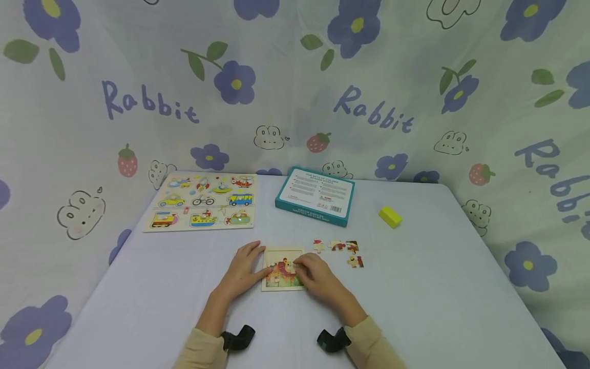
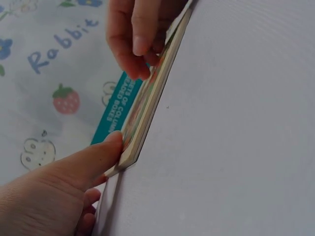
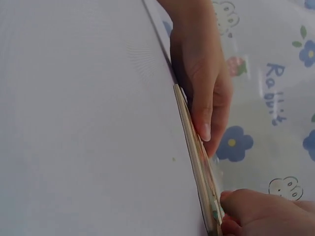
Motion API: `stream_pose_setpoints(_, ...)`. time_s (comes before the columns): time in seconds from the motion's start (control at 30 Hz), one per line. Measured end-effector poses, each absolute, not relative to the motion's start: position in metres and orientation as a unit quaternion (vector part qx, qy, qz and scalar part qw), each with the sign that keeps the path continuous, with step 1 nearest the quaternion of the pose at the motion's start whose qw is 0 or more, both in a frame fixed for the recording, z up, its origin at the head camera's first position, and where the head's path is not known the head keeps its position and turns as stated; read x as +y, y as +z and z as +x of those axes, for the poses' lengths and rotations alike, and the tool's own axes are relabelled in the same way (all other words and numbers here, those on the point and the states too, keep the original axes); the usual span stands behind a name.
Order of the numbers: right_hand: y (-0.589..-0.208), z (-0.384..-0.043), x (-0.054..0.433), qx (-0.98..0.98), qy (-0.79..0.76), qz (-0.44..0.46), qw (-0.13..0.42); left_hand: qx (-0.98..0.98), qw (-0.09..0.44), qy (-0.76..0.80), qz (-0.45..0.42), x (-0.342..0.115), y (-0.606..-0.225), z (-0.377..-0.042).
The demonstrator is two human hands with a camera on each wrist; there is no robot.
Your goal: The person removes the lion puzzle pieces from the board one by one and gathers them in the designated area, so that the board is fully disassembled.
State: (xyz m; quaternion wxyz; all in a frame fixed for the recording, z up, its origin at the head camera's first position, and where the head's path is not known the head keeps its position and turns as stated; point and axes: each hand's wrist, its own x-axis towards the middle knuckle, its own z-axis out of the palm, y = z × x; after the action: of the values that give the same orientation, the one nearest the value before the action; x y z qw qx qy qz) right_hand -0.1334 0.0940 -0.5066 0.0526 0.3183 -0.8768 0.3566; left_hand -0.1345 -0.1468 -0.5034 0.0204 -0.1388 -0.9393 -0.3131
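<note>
Puzzle tray (image 1: 282, 289), pale wood, thin, roughly square, without a clear long axis. Lies flat on the white tabletop (image 1: 415, 297), directly between the two hands, near edge roughly crosswise. Partly filled with a coloured picture; paler in the far-left part, perhaps from an unfilled recess. Left hand (image 1: 240, 272): at the left side of the tray, thumb over the rim onto the picture, fingers towards the far-left corner; in contact, seemingly to steady, not clamped round anything visible. Right hand (image 1: 319, 275): at the right side, fingers bent, fingertips down at the right part of the picture; impossible to tell whether pinched on a piece. Hands apart from each other, with the tray in the gap. Key relation, by judgement: loose puzzle pieces (image 1: 338, 246) to the right of the tray, just beyond the right hand on its far side; plainly nearer to that hand than to the left. Set out in a short row, with more just below its right end; exact count uncertain. Also present: teal box (image 1: 315, 195), flat, beyond the tray and slightly right; picture board (image 1: 184, 223), far left, long axis roughly left to right; yellow block (image 1: 390, 217), farther right, beyond the loose pieces.
</note>
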Motion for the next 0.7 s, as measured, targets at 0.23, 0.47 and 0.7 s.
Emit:
stream_pose_setpoints(0.23, -0.513, -0.135, 0.09, -0.885, 0.328, 0.326, 0.05, -0.937, 0.023, -0.318, -0.145, -0.15, -0.505, -0.135)
stream_pose_setpoints(0.47, -0.514, -0.135, 0.085, -0.896, 0.307, 0.317, 0.057, -0.939, 0.025, -0.308, -0.151, -0.15, -0.506, -0.136)
stream_pose_setpoints(0.7, -0.512, -0.135, 0.083, -0.896, 0.296, 0.323, 0.065, -0.939, 0.022, -0.307, -0.153, -0.149, -0.505, -0.137)
